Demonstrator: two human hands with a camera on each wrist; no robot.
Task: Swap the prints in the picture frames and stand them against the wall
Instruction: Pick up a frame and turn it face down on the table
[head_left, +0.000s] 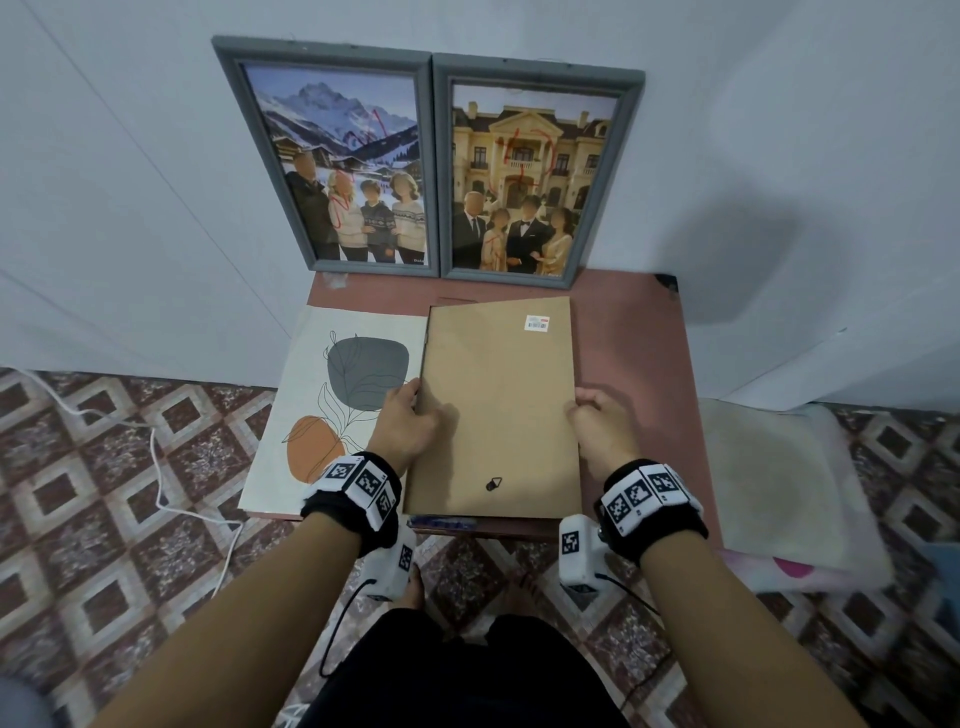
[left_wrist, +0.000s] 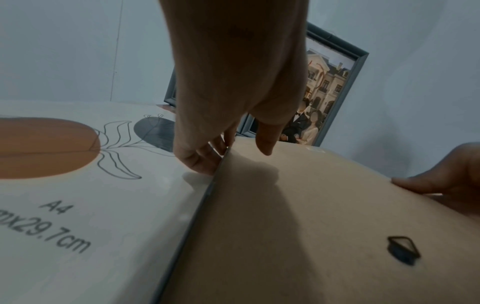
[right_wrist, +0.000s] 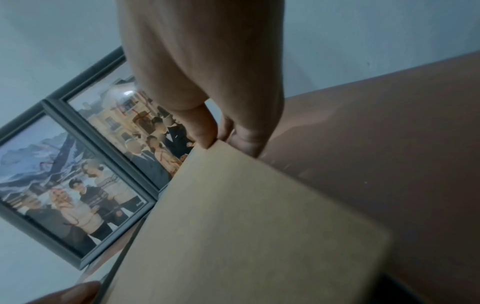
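A brown backing board (head_left: 498, 405) with a black hanger clip (head_left: 493, 484) lies over the reddish table (head_left: 634, 353). My left hand (head_left: 415, 402) grips its left edge, thumb on top (left_wrist: 265, 142) and fingers (left_wrist: 200, 162) under. My right hand (head_left: 584, 410) pinches the right edge (right_wrist: 223, 135). The board's left side is lifted a little off the surface. A loose print with a grey and an orange shape (head_left: 332, 405) lies flat to the left. Two grey frames lean on the wall: one with a mountain print (head_left: 337, 166), one with a mansion print (head_left: 530, 176).
A dark blue strip (head_left: 441, 522) shows under the board's near edge. A white cable (head_left: 156, 467) runs over the patterned tile floor at left. A pale cushion (head_left: 779, 478) lies on the floor to the right of the table.
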